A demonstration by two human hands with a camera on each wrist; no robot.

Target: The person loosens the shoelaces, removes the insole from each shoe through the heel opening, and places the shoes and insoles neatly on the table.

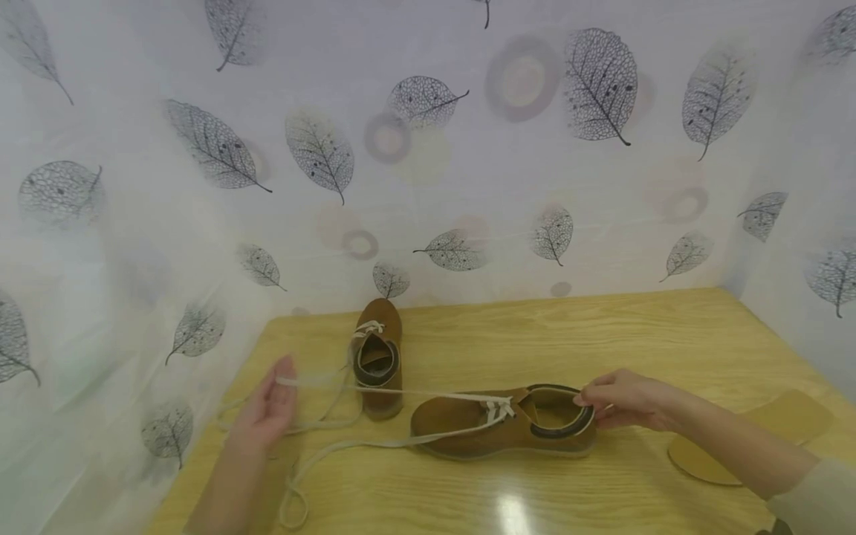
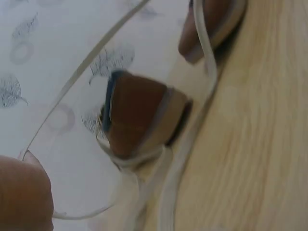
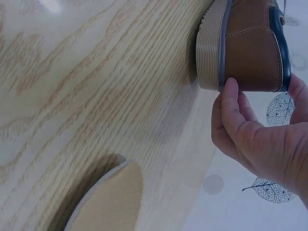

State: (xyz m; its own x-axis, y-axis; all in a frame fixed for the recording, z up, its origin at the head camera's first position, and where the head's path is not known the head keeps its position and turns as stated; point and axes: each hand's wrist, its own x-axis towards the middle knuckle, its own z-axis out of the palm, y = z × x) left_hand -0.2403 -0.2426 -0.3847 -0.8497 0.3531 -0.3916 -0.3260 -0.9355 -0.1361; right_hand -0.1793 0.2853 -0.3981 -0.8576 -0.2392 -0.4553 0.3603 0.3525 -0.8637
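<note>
Right grip pinches a stitched, ridge-soled brown shoe.

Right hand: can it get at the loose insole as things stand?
Probably, if it lets go: the right hand grips the nearer shoe by the heel. The insole lies close by on the table, with only the right forearm seen over it.

I see pale, leaf-printed walls beyond the far, left and right edges of the wood-grained surface, which catches glare.
</note>
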